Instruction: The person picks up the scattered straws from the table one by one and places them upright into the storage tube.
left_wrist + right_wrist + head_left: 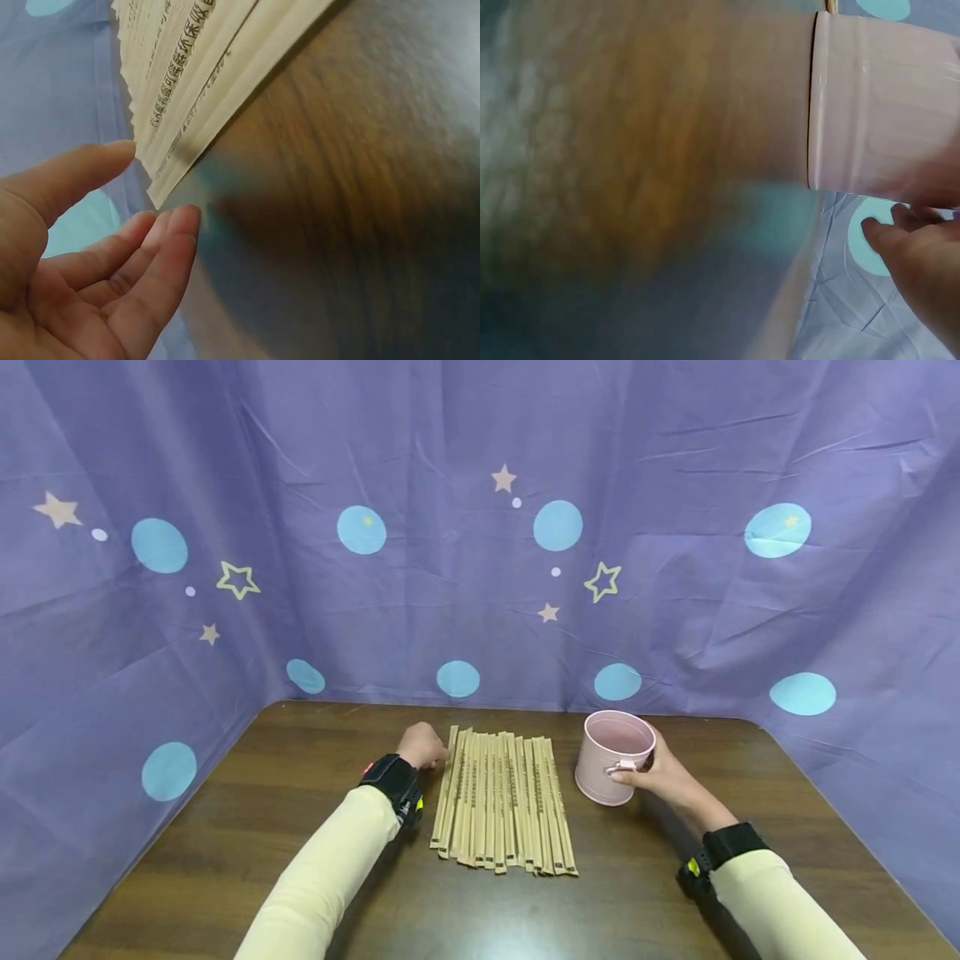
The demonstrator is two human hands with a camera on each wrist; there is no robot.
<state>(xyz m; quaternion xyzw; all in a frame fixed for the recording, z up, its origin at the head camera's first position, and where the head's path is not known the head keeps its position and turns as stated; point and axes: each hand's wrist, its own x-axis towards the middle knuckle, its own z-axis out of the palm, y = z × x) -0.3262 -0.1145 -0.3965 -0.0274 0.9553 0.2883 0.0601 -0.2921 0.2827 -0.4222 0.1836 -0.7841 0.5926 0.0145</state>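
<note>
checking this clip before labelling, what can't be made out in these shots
- Print on the paper sleeves: too small in the head view, blurred and cut off in the left wrist view.
- Left hand fingertips: hidden behind the hand itself in the head view.
- Right hand grip on the pink cup: fingers behind the cup; right wrist view blurred, cup cut off.
- Cup's inside bottom: hidden by its wall.

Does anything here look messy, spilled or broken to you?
Nothing stands out. The wrapped chopsticks lie in a fairly neat row on the table, the pink cup stands upright in the right hand, and the left hand rests beside the row.
</note>
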